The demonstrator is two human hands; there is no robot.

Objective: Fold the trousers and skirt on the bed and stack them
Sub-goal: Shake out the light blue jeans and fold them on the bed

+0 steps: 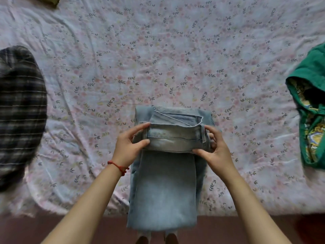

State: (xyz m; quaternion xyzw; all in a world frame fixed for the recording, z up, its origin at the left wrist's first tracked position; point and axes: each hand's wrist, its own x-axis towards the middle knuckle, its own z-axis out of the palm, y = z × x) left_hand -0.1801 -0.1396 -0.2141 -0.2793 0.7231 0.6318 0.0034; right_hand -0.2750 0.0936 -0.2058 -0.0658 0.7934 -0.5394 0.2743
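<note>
Light blue jeans (163, 187) lay at 6 o'clock of the frame, on the near edge of the bed (158, 59), hem end hanging over toward the floor. They were already doubled lengthwise into one narrow strip, and the waistband end was folded toward the person. Left hand (129, 145) pinched the left end of that fold, thumb on top and fingers curled round; right hand (213, 147) gripped the right end the same way, by a belt loop. A red string bracelet (118, 167) sat on the left wrist.

Progress, as a judgement: trousers partway done, likely one or two more folds needed. A green garment with yellow patterned lining (311, 103) lay crumpled at 3 o'clock, well apart (possibly the skirt, cannot tell), untouched. A dark plaid cloth (19, 111) lay at 9 o'clock, whether folded is unclear. Nothing stacked yet.

The surface was a wrinkled pink floral bedsheet. An olive item (50, 0) peeked in at 11 o'clock. A reddish-brown floor (70, 229) showed along the bottom.
</note>
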